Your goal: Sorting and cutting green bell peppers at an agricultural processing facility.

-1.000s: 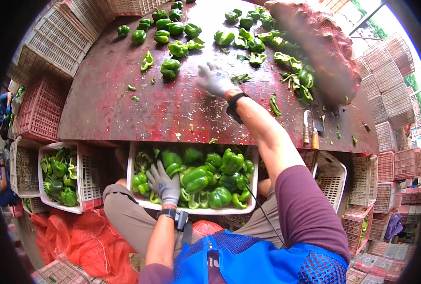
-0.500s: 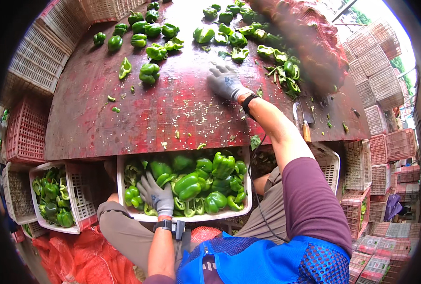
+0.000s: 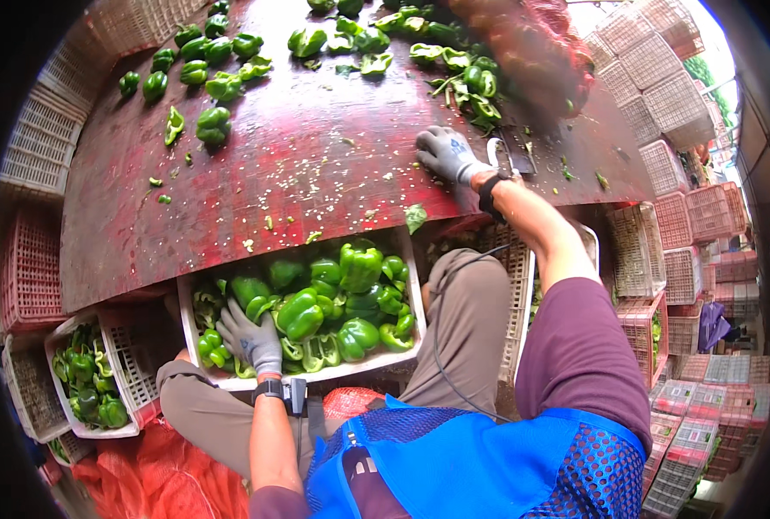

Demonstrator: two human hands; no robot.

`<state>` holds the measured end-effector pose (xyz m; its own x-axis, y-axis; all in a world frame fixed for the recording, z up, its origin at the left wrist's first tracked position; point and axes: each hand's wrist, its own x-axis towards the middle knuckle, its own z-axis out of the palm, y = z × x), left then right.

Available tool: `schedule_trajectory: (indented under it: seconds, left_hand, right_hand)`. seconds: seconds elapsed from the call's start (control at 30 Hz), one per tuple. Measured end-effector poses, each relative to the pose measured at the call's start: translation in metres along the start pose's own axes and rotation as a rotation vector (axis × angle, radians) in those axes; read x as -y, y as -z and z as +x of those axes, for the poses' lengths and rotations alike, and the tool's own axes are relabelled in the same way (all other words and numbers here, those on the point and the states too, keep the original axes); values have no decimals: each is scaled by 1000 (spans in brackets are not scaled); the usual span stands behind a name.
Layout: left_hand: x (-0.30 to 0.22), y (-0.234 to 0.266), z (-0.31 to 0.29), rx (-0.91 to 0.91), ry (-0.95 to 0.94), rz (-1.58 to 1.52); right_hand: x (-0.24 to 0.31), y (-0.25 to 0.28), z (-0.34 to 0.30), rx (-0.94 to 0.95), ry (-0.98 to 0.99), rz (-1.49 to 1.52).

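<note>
My left hand, in a grey glove, lies with its fingers spread on the green bell peppers at the left side of a white crate. It grips none of them. One large whole bell pepper sits just right of its fingers. Over the red-brown tabletop, my right hand, also gloved, is palm down with fingers stretched to the left and nothing visible in them. A curved metal tool and a dark flat blade lie just beyond its wrist; the wrist covers their lower end.
Whole and cut peppers are scattered over the far part of the table. A red mesh sack stands at the far right. Another pepper crate is at my left, beside red netting. Stacked crates line the right side.
My right hand has moved right and nearer across the table, toward the curved tool. My left hand stays on the peppers. The whole view has shifted.
</note>
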<state>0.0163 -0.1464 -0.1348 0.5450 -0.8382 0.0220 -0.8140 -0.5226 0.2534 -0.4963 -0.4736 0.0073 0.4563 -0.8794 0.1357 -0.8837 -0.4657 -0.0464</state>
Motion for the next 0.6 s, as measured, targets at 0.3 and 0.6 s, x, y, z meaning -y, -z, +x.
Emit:
schedule_trajectory:
  seconds: [0.3, 0.6]
  left_hand:
    - [2, 30, -37, 30, 55, 29]
    - [-14, 29, -43, 9, 18, 23]
  right_hand:
    - [37, 49, -279, -4, 125, -106]
    - [-59, 143, -301, -17, -219, -153]
